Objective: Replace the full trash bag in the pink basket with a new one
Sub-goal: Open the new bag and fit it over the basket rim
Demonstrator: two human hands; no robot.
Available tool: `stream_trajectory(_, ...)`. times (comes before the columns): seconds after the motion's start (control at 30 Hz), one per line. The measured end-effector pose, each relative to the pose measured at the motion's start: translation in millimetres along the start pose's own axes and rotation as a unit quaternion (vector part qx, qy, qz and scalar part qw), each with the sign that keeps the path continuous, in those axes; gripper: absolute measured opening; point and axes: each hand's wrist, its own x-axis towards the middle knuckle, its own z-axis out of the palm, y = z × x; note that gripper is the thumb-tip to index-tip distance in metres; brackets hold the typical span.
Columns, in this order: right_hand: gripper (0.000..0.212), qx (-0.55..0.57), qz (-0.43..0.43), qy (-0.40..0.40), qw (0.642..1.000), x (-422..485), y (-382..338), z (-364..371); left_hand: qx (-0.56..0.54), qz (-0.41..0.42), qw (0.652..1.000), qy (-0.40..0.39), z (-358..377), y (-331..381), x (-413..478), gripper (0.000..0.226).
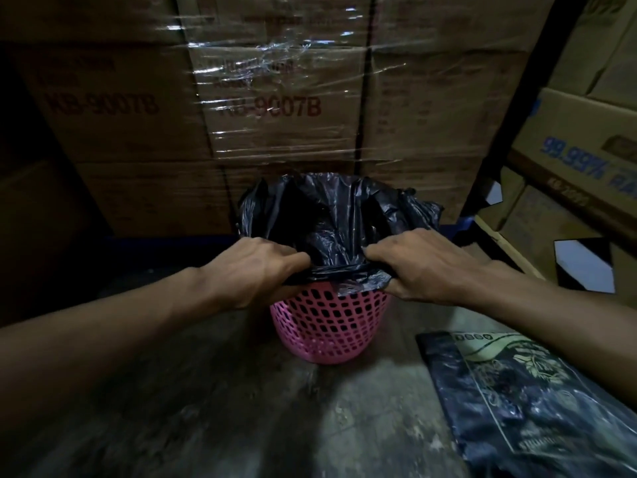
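Black crinkled plastic trash bag (pixel 339 215) sits in the pink mesh plastic basket (pixel 327 326) on the floor, its near rim pinched by left hand (pixel 256 267) and right hand (pixel 424 267); best worked evenly around the rim

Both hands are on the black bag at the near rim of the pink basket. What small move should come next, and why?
Probably work the bag's edge on around the far rim. The left hand and right hand pinch the black bag against the near rim of the pink basket, while the far side stands loose above it.
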Motion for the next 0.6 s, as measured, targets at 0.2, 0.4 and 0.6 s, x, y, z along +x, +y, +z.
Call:
stream_trajectory(0.2, 0.025, -0.017, -0.105, 0.148, 0.983, -24.4, 2.9, 36.5, 0.017, 0.035, 0.997, 0.060, 22.1, -0.6, -34.4, 0.039)
stream_trajectory(0.4, 0.021, -0.081, -0.136, 0.221, 0.962, -34.1, 2.8, 63.3, 0.036, 0.027, 0.999, 0.025, 38.2, 2.0, -46.5, 0.041)
stream_trajectory(0.6, 0.022, -0.116, -0.125, 0.182, 0.968, -37.0, 7.0, 89.6, 0.046, 0.030, 0.998, 0.018, 47.0, 6.0, -40.7, 0.066)
